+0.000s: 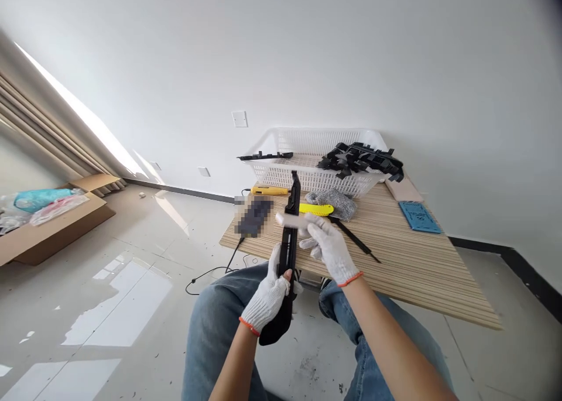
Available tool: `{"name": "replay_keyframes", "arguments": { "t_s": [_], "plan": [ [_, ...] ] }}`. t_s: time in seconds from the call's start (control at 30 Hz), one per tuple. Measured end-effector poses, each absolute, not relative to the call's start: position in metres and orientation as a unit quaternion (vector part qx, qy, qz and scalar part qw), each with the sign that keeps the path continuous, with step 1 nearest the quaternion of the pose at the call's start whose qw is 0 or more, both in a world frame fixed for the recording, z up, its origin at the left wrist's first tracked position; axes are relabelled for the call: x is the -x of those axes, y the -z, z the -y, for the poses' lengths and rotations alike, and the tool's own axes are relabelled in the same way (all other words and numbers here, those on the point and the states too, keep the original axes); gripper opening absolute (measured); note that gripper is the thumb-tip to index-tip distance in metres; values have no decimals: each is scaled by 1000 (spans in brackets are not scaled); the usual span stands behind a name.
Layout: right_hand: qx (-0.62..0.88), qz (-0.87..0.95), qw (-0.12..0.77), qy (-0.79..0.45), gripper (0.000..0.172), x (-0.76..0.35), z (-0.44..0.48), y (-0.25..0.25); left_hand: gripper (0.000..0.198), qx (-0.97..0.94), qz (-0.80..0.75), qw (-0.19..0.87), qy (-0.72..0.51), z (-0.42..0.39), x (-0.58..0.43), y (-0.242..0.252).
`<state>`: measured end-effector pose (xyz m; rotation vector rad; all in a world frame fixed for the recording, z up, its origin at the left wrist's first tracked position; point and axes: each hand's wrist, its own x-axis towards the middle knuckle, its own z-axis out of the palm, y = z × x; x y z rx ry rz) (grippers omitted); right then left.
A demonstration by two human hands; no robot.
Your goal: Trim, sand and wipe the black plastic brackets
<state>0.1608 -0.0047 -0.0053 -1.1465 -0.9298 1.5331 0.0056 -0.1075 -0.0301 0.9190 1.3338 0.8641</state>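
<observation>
My left hand (pixel 267 295), in a white knit glove, is closed around the lower part of a long black plastic part (pixel 290 237) held upright over my knees. My right hand (pixel 327 246), also gloved, pinches a small pale stick-like tool (pixel 287 219) and presses it against the side of the black part near its middle. Both hands are in front of the near edge of a low wooden table (pixel 408 260).
On the table stand a white basket (pixel 307 178) with black plastic parts (pixel 362 158) piled on its rim, a yellow knife (pixel 317 209), a grey glove (pixel 336 201), a black strip (pixel 353 237), a blue tray (pixel 419 216). A cardboard box (pixel 52 225) sits at left on the floor.
</observation>
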Motion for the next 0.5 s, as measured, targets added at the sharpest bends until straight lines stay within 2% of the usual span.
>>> {"name": "replay_keyframes", "arguments": {
  "t_s": [0.07, 0.2, 0.3, 0.5],
  "plan": [
    [467, 385, 494, -624, 63, -163, 3, 3, 96, -410, -575, 601, -373, 107, -5, 33],
    [539, 375, 414, -631, 31, -164, -2, 5, 95, -428, -577, 586, -374, 107, -6, 37],
    [580, 383, 356, -625, 30, -167, -6, 6, 93, -428, -572, 586, -382, 106, -6, 38],
    [601, 410, 408, -551, 22, -171, -13, 3, 88, -444, -581, 578, -363, 103, -4, 34]
  ]
}}
